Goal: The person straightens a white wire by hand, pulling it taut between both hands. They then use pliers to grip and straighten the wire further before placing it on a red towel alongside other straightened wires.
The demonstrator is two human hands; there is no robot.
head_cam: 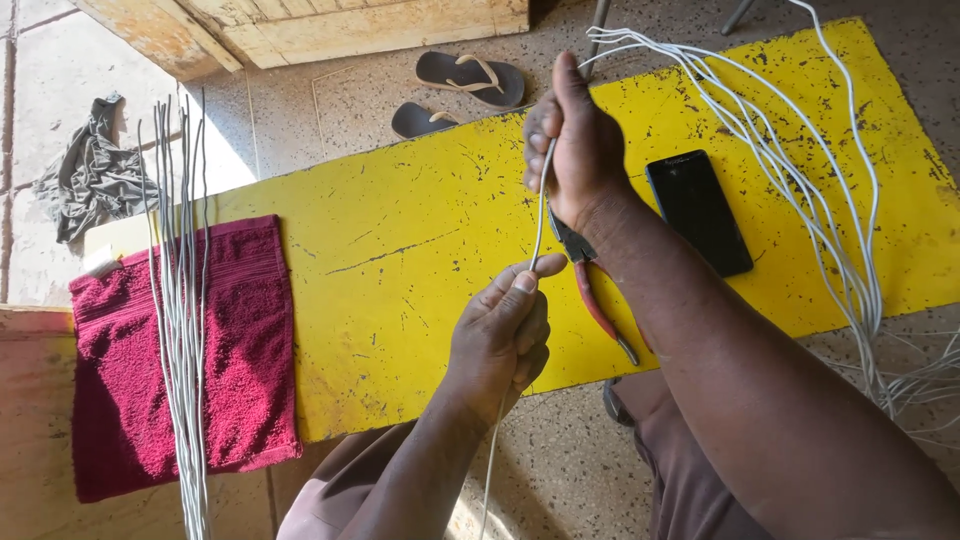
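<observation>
Overhead, the right hand (580, 145) fists the upper end of a thin white wire (540, 215) above the yellow board (400, 250); the left hand (500, 335) pinches it lower down. Wire looks light, springy and probably slippery, best gripped close to both ends. Red-handled pliers (598, 300) lie beneath.
</observation>
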